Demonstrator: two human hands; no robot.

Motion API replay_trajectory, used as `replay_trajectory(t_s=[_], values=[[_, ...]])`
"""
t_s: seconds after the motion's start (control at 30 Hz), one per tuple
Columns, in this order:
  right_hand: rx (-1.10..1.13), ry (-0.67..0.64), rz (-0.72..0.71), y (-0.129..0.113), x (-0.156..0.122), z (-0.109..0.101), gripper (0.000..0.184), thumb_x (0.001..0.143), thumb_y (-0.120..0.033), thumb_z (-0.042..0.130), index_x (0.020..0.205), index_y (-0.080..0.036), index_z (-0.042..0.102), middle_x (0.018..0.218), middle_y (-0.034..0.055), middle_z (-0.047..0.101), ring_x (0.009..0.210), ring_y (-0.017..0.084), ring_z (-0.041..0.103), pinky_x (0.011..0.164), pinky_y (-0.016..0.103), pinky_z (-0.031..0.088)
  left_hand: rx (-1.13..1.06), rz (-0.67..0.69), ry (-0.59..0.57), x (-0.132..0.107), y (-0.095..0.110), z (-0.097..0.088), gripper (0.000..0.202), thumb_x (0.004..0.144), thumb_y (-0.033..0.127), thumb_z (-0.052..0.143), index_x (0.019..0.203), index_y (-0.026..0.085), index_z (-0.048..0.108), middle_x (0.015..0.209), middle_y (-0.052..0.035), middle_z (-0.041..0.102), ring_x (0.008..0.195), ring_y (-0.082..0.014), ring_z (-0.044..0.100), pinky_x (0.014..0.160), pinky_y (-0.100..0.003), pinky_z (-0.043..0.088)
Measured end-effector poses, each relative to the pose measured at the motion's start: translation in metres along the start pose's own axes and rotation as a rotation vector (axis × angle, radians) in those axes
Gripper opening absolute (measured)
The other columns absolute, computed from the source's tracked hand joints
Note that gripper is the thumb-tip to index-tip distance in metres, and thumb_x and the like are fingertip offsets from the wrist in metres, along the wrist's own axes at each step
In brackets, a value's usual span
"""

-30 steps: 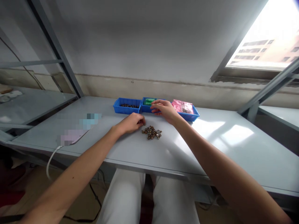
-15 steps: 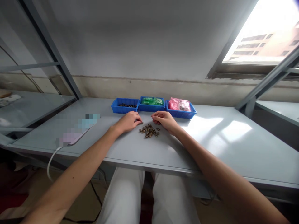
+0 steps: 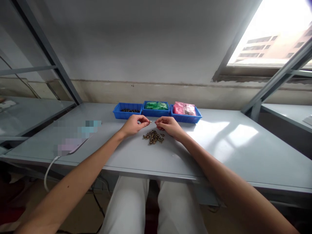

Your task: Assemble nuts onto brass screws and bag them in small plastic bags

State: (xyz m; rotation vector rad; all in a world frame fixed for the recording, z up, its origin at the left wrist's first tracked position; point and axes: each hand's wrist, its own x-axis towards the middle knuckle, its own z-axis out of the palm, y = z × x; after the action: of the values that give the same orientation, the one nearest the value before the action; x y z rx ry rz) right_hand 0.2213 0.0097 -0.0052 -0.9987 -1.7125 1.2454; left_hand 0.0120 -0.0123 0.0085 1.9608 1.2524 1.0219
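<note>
Between the thumb and fingertips of my left hand (image 3: 135, 125) is a small brass-coloured metal part (image 3: 150, 122). My right hand (image 3: 169, 126) faces it a short way to the right, fingers pinched together; whatever they hold, if anything, is too small to make out. On the table just below both hands lies a loose pile of similar brass-coloured parts (image 3: 153, 137). Past my left hand stands a blue bin (image 3: 117, 114) with many dark brassy pieces inside.
A middle blue bin (image 3: 156, 113) holds green plastic packets (image 3: 156, 105); the right blue bin (image 3: 187, 119) holds pink plastic bags (image 3: 184, 108). A blurred-out object with a white cable (image 3: 47, 172) lies at left. Metal frame posts flank the grey table (image 3: 136, 159).
My left hand has lifted a little and turned, so the small part at its fingertips now shows. The right hand stays pinched near the same place. The whole view has shifted slightly.
</note>
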Motion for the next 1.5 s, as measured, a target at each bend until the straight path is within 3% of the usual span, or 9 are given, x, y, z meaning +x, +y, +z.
replay_trajectory(t_s=[0.17,0.33,0.53,0.97,1.1,1.3,1.4,1.5], values=[[-0.021,-0.006,-0.025,0.002,0.001,0.000,0.015,0.073,-0.030,0.064,0.078,-0.016,0.066,0.066,0.0010,0.058,0.061,0.012,0.050,0.058,0.027,0.038,-0.580,-0.205,-0.049,0.000,0.000,0.012,0.028,0.071,0.039,0.077,0.082,0.015,0.068,0.080,-0.0023,0.063,0.068,-0.0100,0.052,0.060,-0.023,0.039],[-0.030,-0.002,-0.013,0.002,0.001,-0.001,0.016,0.073,-0.031,0.064,0.079,-0.016,0.066,0.065,0.0007,0.057,0.062,0.013,0.051,0.059,0.027,0.039,-0.863,-0.269,-0.081,0.000,-0.003,0.013,0.023,0.072,0.030,0.080,0.082,0.013,0.067,0.081,-0.0008,0.057,0.069,-0.0073,0.049,0.056,-0.019,0.036],[-0.042,-0.005,-0.011,0.001,0.000,-0.001,0.017,0.074,-0.032,0.065,0.079,-0.016,0.066,0.064,0.0007,0.057,0.061,0.013,0.051,0.059,0.027,0.039,-0.970,-0.263,-0.093,0.001,-0.005,0.009,0.020,0.074,0.027,0.079,0.082,0.013,0.067,0.083,-0.0007,0.056,0.070,-0.0068,0.050,0.055,-0.019,0.037],[-0.060,-0.032,-0.014,0.001,0.000,-0.002,0.016,0.074,-0.031,0.064,0.080,-0.016,0.067,0.064,0.0008,0.057,0.061,0.013,0.051,0.058,0.027,0.039,-0.980,-0.270,-0.104,0.000,-0.002,0.007,0.021,0.073,0.028,0.079,0.082,0.013,0.067,0.081,-0.0009,0.055,0.068,-0.0071,0.050,0.055,-0.019,0.038],[-0.044,-0.042,-0.013,0.001,0.000,-0.002,0.016,0.072,-0.029,0.064,0.079,-0.015,0.067,0.067,0.0017,0.059,0.062,0.013,0.053,0.060,0.027,0.040,-0.802,-0.218,-0.051,0.001,-0.001,0.010,0.021,0.074,0.032,0.076,0.082,0.015,0.067,0.081,-0.0008,0.057,0.067,-0.0083,0.049,0.058,-0.021,0.038],[-0.115,-0.040,-0.041,0.000,-0.001,0.000,0.016,0.071,-0.028,0.064,0.078,-0.015,0.067,0.073,0.0034,0.063,0.064,0.013,0.053,0.060,0.027,0.040,0.024,0.190,0.234,0.000,0.000,0.016,0.017,0.085,0.033,0.063,0.084,0.018,0.068,0.083,-0.0043,0.067,0.073,-0.0156,0.056,0.065,-0.028,0.041],[-0.183,-0.065,-0.043,-0.004,-0.003,-0.006,0.016,0.073,-0.026,0.063,0.082,-0.015,0.069,0.069,0.0025,0.062,0.062,0.013,0.053,0.059,0.027,0.039,0.248,0.300,0.376,0.007,0.000,0.003,0.015,0.089,0.030,0.057,0.085,0.019,0.066,0.086,-0.0058,0.065,0.079,-0.0186,0.055,0.076,-0.031,0.042],[-0.321,-0.093,-0.045,-0.010,-0.006,-0.017,0.013,0.075,-0.024,0.063,0.081,-0.015,0.071,0.063,0.0013,0.060,0.059,0.013,0.052,0.057,0.026,0.039,0.415,0.259,0.580,0.019,-0.009,-0.017,0.012,0.088,0.025,0.055,0.086,0.019,0.064,0.090,-0.0083,0.064,0.087,-0.0222,0.054,0.086,-0.035,0.039]])
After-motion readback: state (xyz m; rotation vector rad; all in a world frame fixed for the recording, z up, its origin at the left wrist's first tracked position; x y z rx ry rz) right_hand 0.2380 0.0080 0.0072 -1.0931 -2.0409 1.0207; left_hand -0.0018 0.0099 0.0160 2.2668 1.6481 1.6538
